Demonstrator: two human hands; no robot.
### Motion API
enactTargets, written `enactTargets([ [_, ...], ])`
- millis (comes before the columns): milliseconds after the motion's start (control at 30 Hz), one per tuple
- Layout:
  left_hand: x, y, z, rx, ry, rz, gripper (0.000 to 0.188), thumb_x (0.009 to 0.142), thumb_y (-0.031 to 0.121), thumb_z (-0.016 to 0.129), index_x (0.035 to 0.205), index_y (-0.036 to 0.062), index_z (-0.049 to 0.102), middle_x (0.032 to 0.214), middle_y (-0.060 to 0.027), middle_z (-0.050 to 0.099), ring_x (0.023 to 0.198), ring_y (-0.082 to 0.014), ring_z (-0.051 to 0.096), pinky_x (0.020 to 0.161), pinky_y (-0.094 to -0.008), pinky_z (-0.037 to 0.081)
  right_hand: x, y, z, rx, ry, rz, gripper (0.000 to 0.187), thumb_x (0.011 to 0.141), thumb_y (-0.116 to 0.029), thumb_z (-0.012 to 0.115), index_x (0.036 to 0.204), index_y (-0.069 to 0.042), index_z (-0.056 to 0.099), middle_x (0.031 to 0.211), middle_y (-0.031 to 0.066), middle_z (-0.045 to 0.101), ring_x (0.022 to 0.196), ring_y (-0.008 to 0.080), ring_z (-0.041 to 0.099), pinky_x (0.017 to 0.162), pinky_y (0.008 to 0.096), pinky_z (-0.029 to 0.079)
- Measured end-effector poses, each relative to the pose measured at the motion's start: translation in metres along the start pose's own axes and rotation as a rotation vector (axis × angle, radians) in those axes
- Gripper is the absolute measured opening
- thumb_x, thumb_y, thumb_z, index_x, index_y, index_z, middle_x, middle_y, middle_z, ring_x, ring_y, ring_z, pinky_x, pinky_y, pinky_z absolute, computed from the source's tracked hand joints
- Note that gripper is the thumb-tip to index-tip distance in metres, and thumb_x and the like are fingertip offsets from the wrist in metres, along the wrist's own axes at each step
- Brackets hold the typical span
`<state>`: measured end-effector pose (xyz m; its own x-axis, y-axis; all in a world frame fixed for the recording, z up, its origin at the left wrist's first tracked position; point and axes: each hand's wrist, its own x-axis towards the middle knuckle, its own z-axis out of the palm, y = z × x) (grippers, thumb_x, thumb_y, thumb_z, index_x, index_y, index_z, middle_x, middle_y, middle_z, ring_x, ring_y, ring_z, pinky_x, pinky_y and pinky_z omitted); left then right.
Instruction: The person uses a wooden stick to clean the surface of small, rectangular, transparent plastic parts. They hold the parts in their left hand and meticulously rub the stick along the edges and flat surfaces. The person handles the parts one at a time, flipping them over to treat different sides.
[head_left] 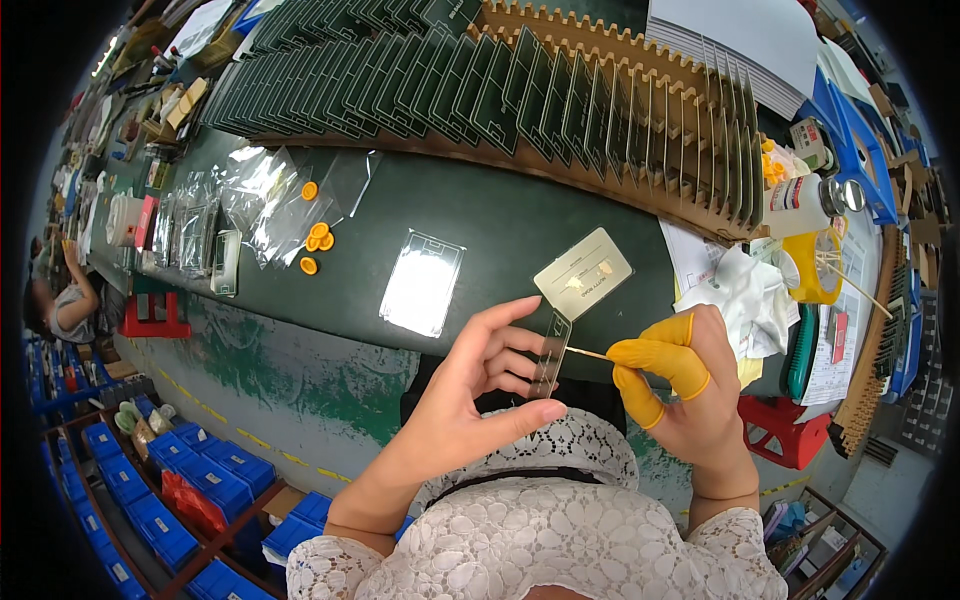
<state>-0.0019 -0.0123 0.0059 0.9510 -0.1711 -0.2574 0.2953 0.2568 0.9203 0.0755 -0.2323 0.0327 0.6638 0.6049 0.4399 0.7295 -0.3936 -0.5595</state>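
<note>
Between the thumb and fingers of my left hand (475, 385), a thin see-through panel (553, 352) with a dark printed border is held upright by its edges. My right hand (690, 385), with yellow finger cots on its thumb and some fingers, pinches a thin stick (590, 353). The stick's tip meets the panel's right side; its very end is too small to make out. Just beyond my hands lies a cream printed card (585, 274). A similar bordered panel (423, 284), shining with reflected light, rests flat on the dark green table (510, 210) to the left.
Along the back, notched brown racks (690, 205) hold rows of upright dark panels. Orange finger cots (320, 237) and clear plastic bags (265, 205) lie at left. A bottle (800, 203), a yellow tape roll (812, 268) and a white cloth (738, 305) stand or lie at right.
</note>
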Motion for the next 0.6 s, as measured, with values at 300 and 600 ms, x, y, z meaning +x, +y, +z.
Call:
enactTargets([
  [300, 0.0004, 0.0005, 0.0009, -0.007, -0.001, -0.004, 0.080, 0.084, 0.001, 0.076, 0.151, 0.0012, 0.031, 0.128, -0.0169, 0.059, 0.104, -0.0216, 0.066, 0.090, -0.0311, 0.053, -0.0018, -0.0013, -0.0007, -0.009, -0.015, -0.003, 0.033, 0.070, 0.000, 0.081, 0.100, -0.005, 0.069, 0.084, 0.0059, 0.057, 0.070, 0.0243, 0.053, 0.062, 0.0357, 0.038],
  [600, 0.0002, 0.0004, 0.0009, -0.005, 0.002, -0.011, 0.081, 0.084, 0.000, 0.075, 0.151, 0.0019, 0.031, 0.128, -0.0175, 0.058, 0.104, -0.0215, 0.066, 0.091, -0.0313, 0.053, -0.0006, 0.0001, 0.0003, -0.022, -0.001, -0.013, 0.034, 0.069, -0.001, 0.081, 0.100, -0.005, 0.069, 0.085, 0.0059, 0.058, 0.070, 0.0243, 0.053, 0.063, 0.0363, 0.039],
])
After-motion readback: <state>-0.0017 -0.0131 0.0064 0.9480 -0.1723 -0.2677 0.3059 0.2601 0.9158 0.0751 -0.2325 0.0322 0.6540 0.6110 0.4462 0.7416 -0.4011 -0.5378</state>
